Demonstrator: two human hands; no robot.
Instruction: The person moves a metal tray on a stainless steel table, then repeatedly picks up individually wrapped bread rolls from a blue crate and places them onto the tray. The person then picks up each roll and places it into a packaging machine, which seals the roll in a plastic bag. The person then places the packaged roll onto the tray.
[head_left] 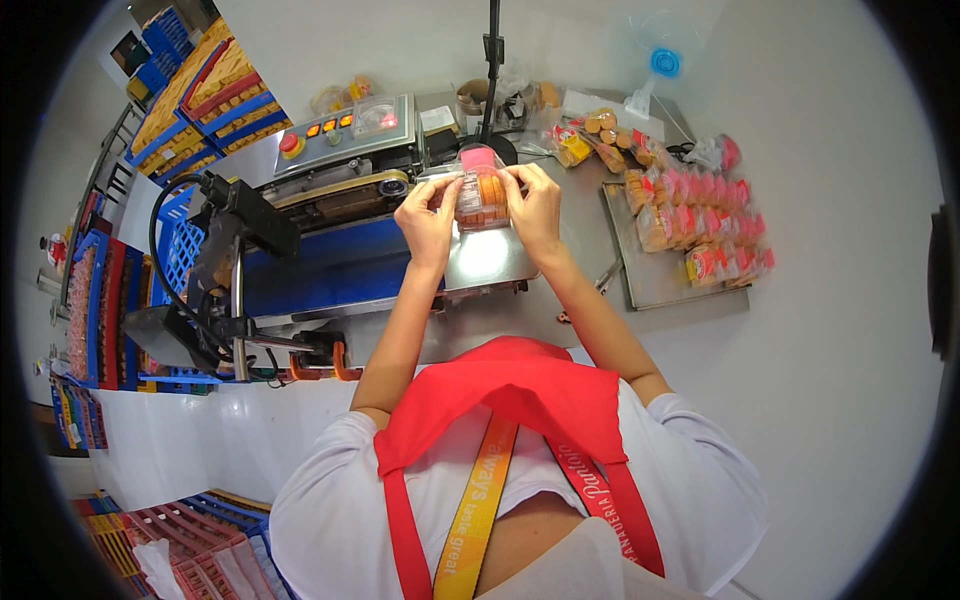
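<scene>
Held up between my hands is a clear plastic pack of round, orange-brown cookies (484,203) with a pink patch at its top. My left hand (428,222) pinches the pack's left edge between thumb and fingers. On the opposite edge, my right hand (533,208) grips the film the same way. Below the pack lies the shiny metal end plate (487,262) of a conveyor machine. The machine's blue belt (325,265) stretches off to the left of my left wrist.
A control box (345,135) with a red button stands behind the belt. At the right, a metal tray (665,285) carries rows of similar packs (700,190). Loose packs (600,135) lie at the back. Stacked crates (215,95) and a black arm on a post (245,215) occupy the left.
</scene>
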